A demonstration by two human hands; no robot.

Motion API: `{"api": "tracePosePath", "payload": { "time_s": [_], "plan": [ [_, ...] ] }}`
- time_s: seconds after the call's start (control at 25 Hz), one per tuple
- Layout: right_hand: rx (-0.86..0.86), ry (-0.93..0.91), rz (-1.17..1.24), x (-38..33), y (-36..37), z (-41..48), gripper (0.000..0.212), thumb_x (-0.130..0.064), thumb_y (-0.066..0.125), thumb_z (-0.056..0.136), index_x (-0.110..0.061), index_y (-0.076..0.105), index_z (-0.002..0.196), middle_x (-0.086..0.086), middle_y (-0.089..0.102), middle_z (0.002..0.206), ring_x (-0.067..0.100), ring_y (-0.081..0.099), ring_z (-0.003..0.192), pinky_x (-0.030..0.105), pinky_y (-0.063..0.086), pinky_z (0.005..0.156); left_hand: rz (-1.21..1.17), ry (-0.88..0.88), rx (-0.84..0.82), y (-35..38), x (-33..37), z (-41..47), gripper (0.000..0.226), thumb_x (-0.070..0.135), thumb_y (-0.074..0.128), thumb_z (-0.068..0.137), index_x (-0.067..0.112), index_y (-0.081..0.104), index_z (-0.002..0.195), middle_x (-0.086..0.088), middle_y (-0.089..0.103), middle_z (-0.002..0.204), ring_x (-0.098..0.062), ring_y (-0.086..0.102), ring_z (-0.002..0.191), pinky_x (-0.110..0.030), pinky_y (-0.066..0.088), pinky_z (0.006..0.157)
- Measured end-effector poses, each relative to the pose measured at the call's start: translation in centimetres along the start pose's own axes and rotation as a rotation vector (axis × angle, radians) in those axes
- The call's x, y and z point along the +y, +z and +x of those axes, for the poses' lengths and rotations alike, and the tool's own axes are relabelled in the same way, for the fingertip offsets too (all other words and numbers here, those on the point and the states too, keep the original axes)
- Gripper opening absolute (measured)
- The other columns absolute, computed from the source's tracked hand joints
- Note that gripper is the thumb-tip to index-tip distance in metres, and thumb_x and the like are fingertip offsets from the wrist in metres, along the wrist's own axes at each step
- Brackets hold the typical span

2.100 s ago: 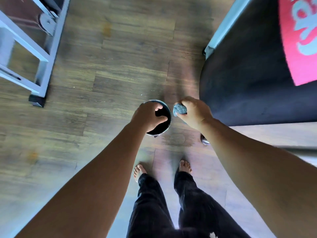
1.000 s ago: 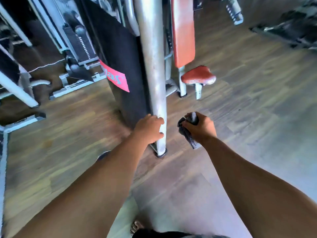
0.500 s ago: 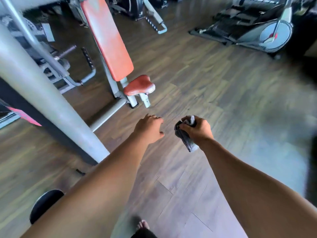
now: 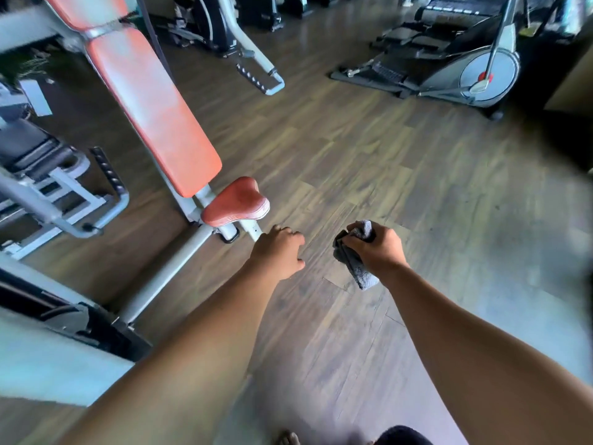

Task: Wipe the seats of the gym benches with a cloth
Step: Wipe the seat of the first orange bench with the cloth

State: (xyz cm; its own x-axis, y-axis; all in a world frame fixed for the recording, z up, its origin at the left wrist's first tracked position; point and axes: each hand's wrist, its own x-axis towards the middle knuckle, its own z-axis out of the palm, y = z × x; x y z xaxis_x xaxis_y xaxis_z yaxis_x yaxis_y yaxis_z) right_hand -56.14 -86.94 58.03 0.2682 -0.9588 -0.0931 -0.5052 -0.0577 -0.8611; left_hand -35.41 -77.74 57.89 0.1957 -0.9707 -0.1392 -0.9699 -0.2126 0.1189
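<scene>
Holding a grey cloth [image 4: 354,258] bunched in its fist, the right hand [image 4: 377,248] hangs over bare wood floor [image 4: 417,175], well to the right of the small red seat [image 4: 236,203]. Left hand [image 4: 279,252] is empty, fingers loosely curled, not gripping anything, just right of the seat & near its white post [image 4: 253,231].

Step in hand, as I read it: closing in on this bench to wipe the seat pad. To do it well, open the cloth out flat first, since a wad only cleans a narrow strip. Swing the rt hand left over the seat, press down evenly, sweep back edge to front nose, then catch the rim. Lt hand could steady the post or frame so the pad doesn't wobble.

Count, taking the seat as ref: 1 red seat, 1 long red backrest [image 4: 150,107] rising behind it & tilted away, 1 cloth, 2 hands. Far right of the seat, 1 elliptical-type machine [image 4: 481,69]; left of it, grey frame w/ dark pad, too blurred to count parts.
</scene>
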Motion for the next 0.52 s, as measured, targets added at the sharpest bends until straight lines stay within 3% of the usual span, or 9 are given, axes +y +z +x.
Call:
{"api": "tracePosePath", "payload": {
  "time_s": [0.2, 0.52],
  "plan": [
    [-0.060, -0.046, -0.005, -1.3, 0.8, 13.1, 0.029, -0.033, 0.080, 0.074, -0.027, 0.077, 0.103, -0.006, 0.077, 0.092, 0.018, 0.072, 0.094, 0.030, 0.057, 0.085, 0.000, -0.076, -0.032, -0.5, -1.7, 11.0, 0.051, 0.040, 0.070, 0.089, 0.020, 0.061, 0.134, -0.006, 0.064, 0.130, -0.030, 0.051, 0.127, -0.044, 0.050, 0.098],
    [-0.291, -0.119, -0.035, -4.0, 4.8, 31.6, 0.034, -0.035, 0.081, 0.070, -0.027, 0.078, 0.103, -0.007, 0.077, 0.093, 0.020, 0.072, 0.096, 0.037, 0.060, 0.088, -0.084, -0.350, -0.046, -0.7, -5.0, 23.8, 0.055, 0.040, 0.069, 0.090, 0.019, 0.057, 0.139, -0.009, 0.061, 0.134, -0.030, 0.051, 0.130, -0.044, 0.052, 0.098]
  ]
}}
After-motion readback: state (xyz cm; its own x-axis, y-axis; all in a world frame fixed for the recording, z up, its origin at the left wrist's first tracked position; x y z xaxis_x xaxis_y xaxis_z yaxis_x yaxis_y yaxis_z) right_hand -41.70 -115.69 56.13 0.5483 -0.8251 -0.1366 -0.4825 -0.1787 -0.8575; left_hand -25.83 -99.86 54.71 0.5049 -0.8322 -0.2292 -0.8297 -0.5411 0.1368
